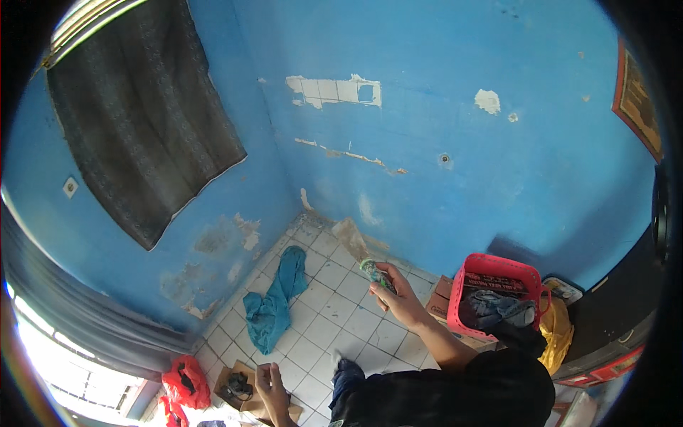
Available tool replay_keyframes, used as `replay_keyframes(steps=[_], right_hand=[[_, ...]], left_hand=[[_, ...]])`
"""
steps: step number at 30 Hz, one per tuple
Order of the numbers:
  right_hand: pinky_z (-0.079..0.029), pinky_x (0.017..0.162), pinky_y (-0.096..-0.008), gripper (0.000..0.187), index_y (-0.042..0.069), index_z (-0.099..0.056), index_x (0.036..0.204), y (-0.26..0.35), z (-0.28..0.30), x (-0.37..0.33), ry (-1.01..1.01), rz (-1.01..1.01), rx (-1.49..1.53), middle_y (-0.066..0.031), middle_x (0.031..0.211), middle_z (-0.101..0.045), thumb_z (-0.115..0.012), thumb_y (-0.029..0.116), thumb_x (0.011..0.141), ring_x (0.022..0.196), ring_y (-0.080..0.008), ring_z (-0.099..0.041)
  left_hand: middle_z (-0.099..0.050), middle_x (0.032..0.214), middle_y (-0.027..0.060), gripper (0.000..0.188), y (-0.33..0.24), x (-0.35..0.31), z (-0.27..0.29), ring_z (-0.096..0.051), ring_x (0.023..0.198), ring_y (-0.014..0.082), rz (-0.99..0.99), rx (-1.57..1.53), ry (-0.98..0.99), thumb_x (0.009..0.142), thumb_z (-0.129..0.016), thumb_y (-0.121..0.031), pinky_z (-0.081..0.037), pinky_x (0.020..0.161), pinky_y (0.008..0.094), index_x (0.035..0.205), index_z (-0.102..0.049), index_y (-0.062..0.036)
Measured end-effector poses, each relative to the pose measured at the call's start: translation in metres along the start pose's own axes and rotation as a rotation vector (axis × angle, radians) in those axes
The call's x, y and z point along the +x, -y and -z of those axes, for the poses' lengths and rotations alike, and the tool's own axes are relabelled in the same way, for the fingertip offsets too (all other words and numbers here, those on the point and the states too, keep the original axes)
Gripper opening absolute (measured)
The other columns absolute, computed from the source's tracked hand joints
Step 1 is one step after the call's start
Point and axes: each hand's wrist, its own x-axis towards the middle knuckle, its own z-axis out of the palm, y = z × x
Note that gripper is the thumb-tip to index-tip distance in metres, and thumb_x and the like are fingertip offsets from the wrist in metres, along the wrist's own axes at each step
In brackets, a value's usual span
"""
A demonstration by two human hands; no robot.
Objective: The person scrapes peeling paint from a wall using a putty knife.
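Note:
My right hand (400, 295) is closed round the green, worn handle of a scraper (352, 242). Its broad, dirty blade points up and away toward the blue wall (427, 206); whether it touches the wall I cannot tell. Low at the front, my left hand (272, 391) is held with its fingers loosely bent and a little apart, and nothing shows in it. A cardboard box (250, 406) with a dark bundle lies below that hand. Pale patches (334, 90) of missing paint mark the wall ahead.
A teal cloth (274, 313) lies on the white tiled floor (324, 313). At right stand a pink basket (462, 288) of clothes and a yellow bag (556, 334). Red plastic bags (186, 383) sit at lower left. A dark curtain (142, 121) hangs on the left wall.

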Motion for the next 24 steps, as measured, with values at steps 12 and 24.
replay_keyframes(steps=[12,24], right_hand=[[-0.037,0.051,-0.0228,0.043,0.005,-0.050,0.137,-0.032,0.011,0.210,-0.252,-0.103,-0.023,-0.0035,0.087,-0.061,-0.063,0.022,0.099,0.059,-0.0050,-0.046],[-0.050,0.082,-0.0308,0.061,0.003,-0.039,0.150,-0.013,0.064,0.339,-0.433,0.029,-0.326,-0.0119,0.126,-0.059,-0.065,0.014,0.095,0.095,-0.0169,-0.061]], left_hand=[[-0.065,0.077,0.0098,0.020,-0.007,0.298,-0.113,-0.062,0.074,0.0243,-0.261,0.280,0.134,0.087,-0.070,-0.013,-0.048,0.072,0.0365,0.103,-0.065,-0.0025],[-0.055,0.138,0.0154,0.069,-0.187,0.451,-0.352,-0.056,0.122,0.0333,-0.941,0.067,0.682,0.084,-0.073,-0.012,-0.040,0.103,0.0473,0.145,-0.042,-0.0046]])
